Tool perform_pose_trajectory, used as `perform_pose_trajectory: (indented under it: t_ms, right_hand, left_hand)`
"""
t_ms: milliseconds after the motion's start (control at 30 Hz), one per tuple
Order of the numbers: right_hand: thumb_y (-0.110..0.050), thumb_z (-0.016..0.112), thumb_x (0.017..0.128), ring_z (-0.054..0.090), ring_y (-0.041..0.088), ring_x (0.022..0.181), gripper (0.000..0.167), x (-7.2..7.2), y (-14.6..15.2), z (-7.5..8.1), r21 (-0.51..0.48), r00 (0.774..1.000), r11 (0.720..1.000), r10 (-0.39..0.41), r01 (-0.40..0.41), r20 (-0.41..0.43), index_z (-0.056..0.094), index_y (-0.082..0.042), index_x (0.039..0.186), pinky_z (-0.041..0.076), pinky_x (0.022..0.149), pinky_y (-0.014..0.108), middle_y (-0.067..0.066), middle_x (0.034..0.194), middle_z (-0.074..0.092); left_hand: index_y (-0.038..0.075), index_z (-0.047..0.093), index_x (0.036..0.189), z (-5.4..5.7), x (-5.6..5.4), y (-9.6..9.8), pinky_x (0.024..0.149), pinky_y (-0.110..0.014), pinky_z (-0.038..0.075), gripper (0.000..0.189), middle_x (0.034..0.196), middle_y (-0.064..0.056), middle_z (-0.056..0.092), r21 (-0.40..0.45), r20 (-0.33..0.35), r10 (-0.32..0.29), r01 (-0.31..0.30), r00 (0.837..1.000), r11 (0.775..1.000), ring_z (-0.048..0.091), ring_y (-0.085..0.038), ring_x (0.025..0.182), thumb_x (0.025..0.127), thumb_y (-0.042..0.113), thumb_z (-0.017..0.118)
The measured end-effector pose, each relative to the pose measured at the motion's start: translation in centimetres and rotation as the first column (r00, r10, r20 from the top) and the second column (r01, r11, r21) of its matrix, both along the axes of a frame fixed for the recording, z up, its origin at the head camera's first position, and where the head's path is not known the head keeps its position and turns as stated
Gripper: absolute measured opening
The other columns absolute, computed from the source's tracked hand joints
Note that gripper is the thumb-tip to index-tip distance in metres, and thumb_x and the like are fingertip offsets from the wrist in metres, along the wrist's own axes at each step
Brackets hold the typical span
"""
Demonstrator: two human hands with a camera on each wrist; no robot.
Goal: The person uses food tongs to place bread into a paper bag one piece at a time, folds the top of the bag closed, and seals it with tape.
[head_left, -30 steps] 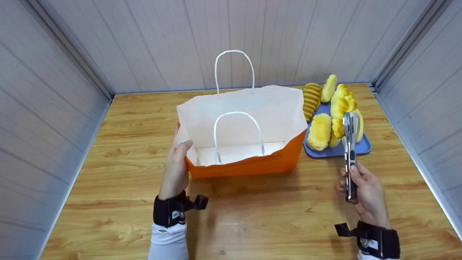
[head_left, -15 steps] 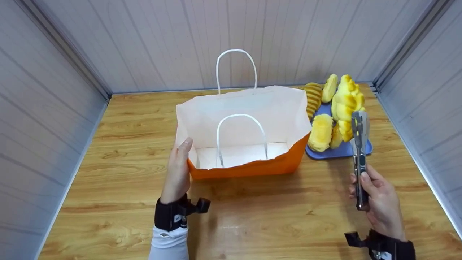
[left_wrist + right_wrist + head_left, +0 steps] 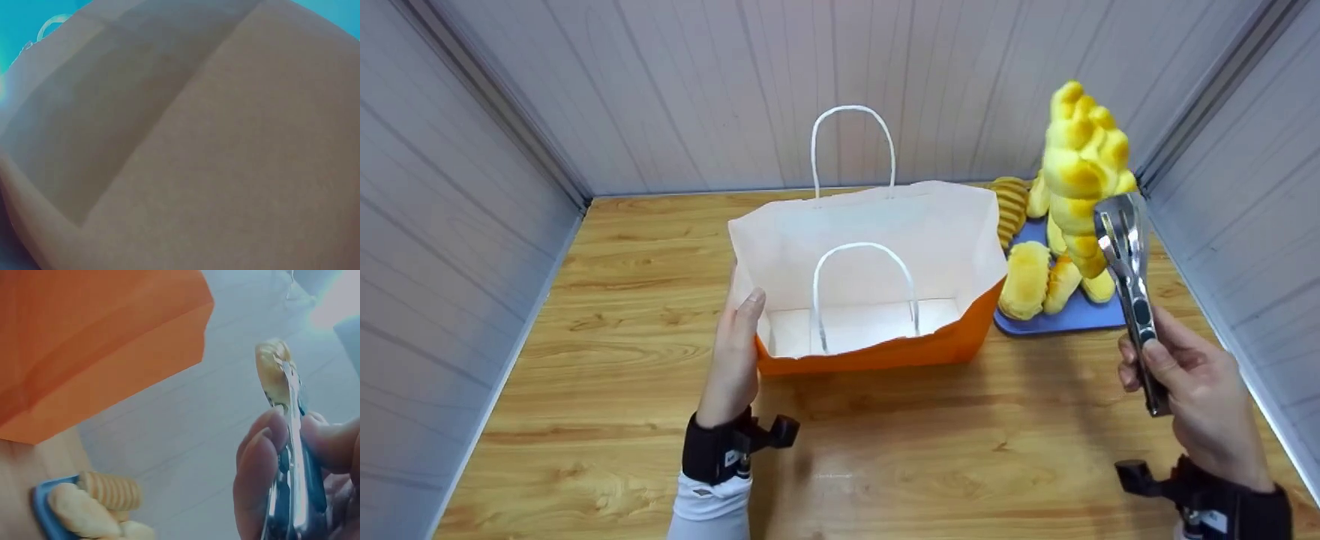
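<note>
While the left hand (image 3: 729,367) pinches the left side of the open orange paper bag (image 3: 915,346), thumb over rim, the right hand (image 3: 1211,386) grips silver metal tongs (image 3: 1132,281), fingers curled; they clamp a knobbly yellow bread (image 3: 1080,172) above the blue rectangular tray (image 3: 1057,324), right of bag.

An orange paper bag (image 3: 885,355) stands on the wood-grain bench (image 3: 915,450), its white inside showing through the gaping mouth. Two white cord handles (image 3: 853,108) arch up, one from each long edge. The left hand (image 3: 733,367) holds the bag's left side, thumb over the rim. The right hand (image 3: 1204,382) grips metal tongs (image 3: 1132,279), whose slotted end holds a knobbly yellow loaf (image 3: 1078,169) near its narrow lower end, above a blue tray (image 3: 1057,323). On the tray lie more breads (image 3: 1026,281) (one, a ridged roll (image 3: 1011,208), is partly hidden by the bag). A black strap (image 3: 711,454) circles each wrist; pale panelled walls (image 3: 720,90) rise around.
</note>
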State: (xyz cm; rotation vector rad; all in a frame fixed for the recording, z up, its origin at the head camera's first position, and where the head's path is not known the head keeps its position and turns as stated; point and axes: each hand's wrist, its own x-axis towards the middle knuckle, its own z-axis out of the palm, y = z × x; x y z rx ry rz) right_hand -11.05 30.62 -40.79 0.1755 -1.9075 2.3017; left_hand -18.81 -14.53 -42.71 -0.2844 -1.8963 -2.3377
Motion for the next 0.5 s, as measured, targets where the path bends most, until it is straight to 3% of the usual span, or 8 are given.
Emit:
perform_pose_trajectory:
  t_ms: [100,167,200,267,367,500]
  right_hand:
    - [0.002,0.046,0.101,0.061,0.02,0.07,0.048,-0.5,-0.1,1.8,0.137,0.999,0.99,0.033,-0.028,-0.037,0.037,0.004,0.149,0.055,0.062,0.026,0.018,0.091,0.06]
    - [0.001,0.045,0.101,0.06,0.019,0.07,0.048,-0.7,-0.3,3.0,0.281,0.998,0.96,0.04,-0.024,-0.051,0.038,0.002,0.149,0.054,0.061,0.025,0.018,0.092,0.06]
    - [0.001,0.045,0.102,0.06,0.019,0.07,0.048,-0.8,-0.4,3.6,0.37,0.998,0.929,0.039,-0.015,-0.057,0.039,0.0,0.149,0.054,0.061,0.025,0.017,0.091,0.061]
    - [0.002,0.046,0.101,0.06,0.018,0.068,0.048,-1.1,-0.7,4.7,0.539,0.997,0.842,0.03,0.016,-0.077,0.042,-0.003,0.149,0.053,0.059,0.023,0.015,0.09,0.061]
    - [0.008,0.048,0.099,0.058,0.016,0.064,0.049,-1.7,-1.4,6.1,0.691,0.992,0.721,0.034,0.06,-0.121,0.047,-0.004,0.146,0.051,0.057,0.021,0.012,0.084,0.061]
    - [0.012,0.054,0.094,0.056,0.014,0.059,0.05,-2.9,-2.2,7.6,0.78,0.983,0.622,0.084,0.078,-0.165,0.053,-0.004,0.142,0.047,0.053,0.019,0.007,0.075,0.061]
  left_hand:
    - [0.008,0.01,0.16,0.0,0.0,0.0,0.12,-0.035,0.009,0.066,0.165,-0.002,0.011,0.003,-0.002,0.0,0.0,1.0,1.0,0.009,-0.019,0.15,0.105,0.025,0.042]
    - [0.008,0.01,0.159,0.0,-0.1,0.0,0.12,-0.035,0.009,0.065,0.165,-0.003,0.01,0.006,-0.002,0.0,0.0,1.0,1.0,0.009,-0.019,0.15,0.105,0.024,0.042]
    - [0.008,0.01,0.159,0.0,-0.1,0.0,0.12,-0.035,0.009,0.064,0.165,-0.003,0.011,0.009,-0.002,-0.001,0.001,1.0,1.0,0.009,-0.018,0.15,0.105,0.023,0.041]
    - [0.007,0.01,0.159,0.0,-0.2,0.1,0.12,-0.035,0.009,0.064,0.165,-0.003,0.01,0.009,-0.004,-0.001,0.001,1.0,1.0,0.008,-0.018,0.15,0.106,0.023,0.041]
    - [0.007,0.009,0.159,0.0,-0.3,0.2,0.12,-0.035,0.008,0.065,0.165,-0.003,0.009,-0.002,-0.001,0.001,-0.001,1.0,1.0,0.008,-0.017,0.15,0.106,0.024,0.041]
    - [0.007,0.009,0.159,0.0,-0.5,0.3,0.12,-0.036,0.007,0.066,0.166,-0.002,0.007,-0.008,-0.005,0.003,-0.004,1.0,1.0,0.007,-0.016,0.15,0.105,0.025,0.042]
